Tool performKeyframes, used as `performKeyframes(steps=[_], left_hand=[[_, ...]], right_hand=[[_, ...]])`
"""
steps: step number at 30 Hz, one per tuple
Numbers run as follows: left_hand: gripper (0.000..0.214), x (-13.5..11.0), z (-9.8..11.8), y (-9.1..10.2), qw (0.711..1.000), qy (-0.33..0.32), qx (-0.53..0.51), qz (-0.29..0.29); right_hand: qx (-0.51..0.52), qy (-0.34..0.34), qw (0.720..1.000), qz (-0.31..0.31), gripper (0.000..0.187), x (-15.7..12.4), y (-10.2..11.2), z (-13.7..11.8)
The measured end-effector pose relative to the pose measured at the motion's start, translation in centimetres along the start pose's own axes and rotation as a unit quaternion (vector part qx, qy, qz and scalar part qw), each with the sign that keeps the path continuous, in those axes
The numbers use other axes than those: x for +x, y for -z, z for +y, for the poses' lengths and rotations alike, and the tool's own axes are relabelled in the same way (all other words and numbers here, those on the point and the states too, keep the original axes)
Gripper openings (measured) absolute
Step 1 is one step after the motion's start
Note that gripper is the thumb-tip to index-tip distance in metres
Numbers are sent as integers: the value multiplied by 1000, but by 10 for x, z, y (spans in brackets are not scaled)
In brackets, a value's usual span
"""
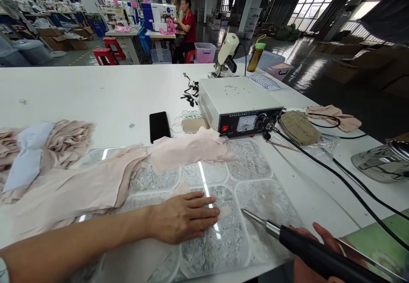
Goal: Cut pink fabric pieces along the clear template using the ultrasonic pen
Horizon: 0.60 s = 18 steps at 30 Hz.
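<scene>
My left hand lies flat with fingers stretched out, pressing a small pale pink fabric piece onto a clear scratched cutting mat. My right hand is wrapped round the black handle of a cutting tool; its metal tip points at the fabric just right of my left fingertips. A black cable runs from the tool to a white control box with a dial and a meter.
Pink fabric pieces lie across the mat, and stacks of them sit at the left. A black phone, tan pieces, a bottle and black scraps rest on the white table. A person in red sews far behind.
</scene>
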<state>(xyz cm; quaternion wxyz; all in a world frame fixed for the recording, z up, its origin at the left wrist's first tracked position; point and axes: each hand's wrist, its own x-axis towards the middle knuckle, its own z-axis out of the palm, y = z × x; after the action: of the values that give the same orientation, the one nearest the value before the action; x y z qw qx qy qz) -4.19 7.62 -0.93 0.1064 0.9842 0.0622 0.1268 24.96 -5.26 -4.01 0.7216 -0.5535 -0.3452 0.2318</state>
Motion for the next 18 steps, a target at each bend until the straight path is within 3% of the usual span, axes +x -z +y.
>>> performKeyframes(steps=[5,9,14,18], left_hand=[[35,-1,0,0,1000,2,-11,1],[35,-1,0,-1,1000,4,-22,5],[34,0,0,-1,999,12,-35,5],[33,1,1,0,1000,10,-23,12]], right_hand=[[96,-71,991,53,29,0,-30,-15],[149,-41,984,83,24,4,-41,-16],[92,3,991,92,24,12,-49,-21],[92,-10,992,87,22,15,-56,-29]])
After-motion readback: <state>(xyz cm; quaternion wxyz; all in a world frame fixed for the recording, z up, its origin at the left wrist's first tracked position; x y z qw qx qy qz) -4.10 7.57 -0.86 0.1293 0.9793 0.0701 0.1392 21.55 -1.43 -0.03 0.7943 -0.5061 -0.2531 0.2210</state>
